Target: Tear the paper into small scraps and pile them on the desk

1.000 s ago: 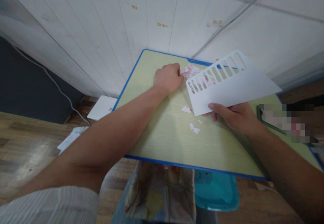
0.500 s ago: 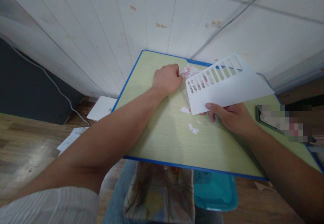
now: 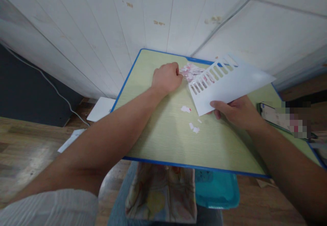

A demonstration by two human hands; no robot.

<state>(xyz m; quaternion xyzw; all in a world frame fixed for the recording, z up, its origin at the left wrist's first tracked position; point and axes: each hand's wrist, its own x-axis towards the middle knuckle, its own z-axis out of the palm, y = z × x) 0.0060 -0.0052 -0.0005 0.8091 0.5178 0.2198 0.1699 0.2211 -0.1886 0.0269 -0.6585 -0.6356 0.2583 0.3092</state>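
My right hand [image 3: 231, 112] pinches the card [image 3: 224, 88] by its near edge, likely leaving the far side free; my left hand [image 3: 167, 79] curls left of scraps [image 3: 191, 71], grasp unclear.

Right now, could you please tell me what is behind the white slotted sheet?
Pink and white paper scraps show through some slots of the sheet and beyond its edge; anything behind its solid part is covered.

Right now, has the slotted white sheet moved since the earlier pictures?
Yes; the near corner of the slotted white sheet sits farther right of the loose paper scraps.
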